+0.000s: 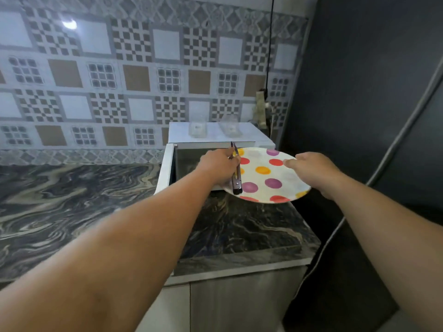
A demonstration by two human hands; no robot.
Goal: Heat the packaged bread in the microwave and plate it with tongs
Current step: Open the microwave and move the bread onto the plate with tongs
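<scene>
**A:** Where are you in the job, as far as this view tells?

**B:** You look to be at the plating step. Your left hand is wrapped around the tongs, which point toward the microwave; its door stands swung open to the left. Your right hand grips the far right rim of the spotted plate, thumb on top, holding it in the air in front of the oven mouth, out over the right end of the worktop.

**A:** And the bread?

**B:** You can't see it. The plate carries nothing, and it and your left hand cover most of the cavity. My guess is the bread sits inside, behind the plate.

**A:** So what does the next move ask of you?

**B:** Probably reaching the tong tips into the cavity, pinching the bread and lifting it onto the plate. Keep the plate level and just under the opening so the carry is short. The tong arms look closed together, so they would need to spread first.

**A:** Anything nearby to mind?

**B:** Two clear containers rest on top of the microwave, near its back edge, well apart from your hands. A dark cable hangs down the tiled wall at the worktop's far right corner.
</scene>
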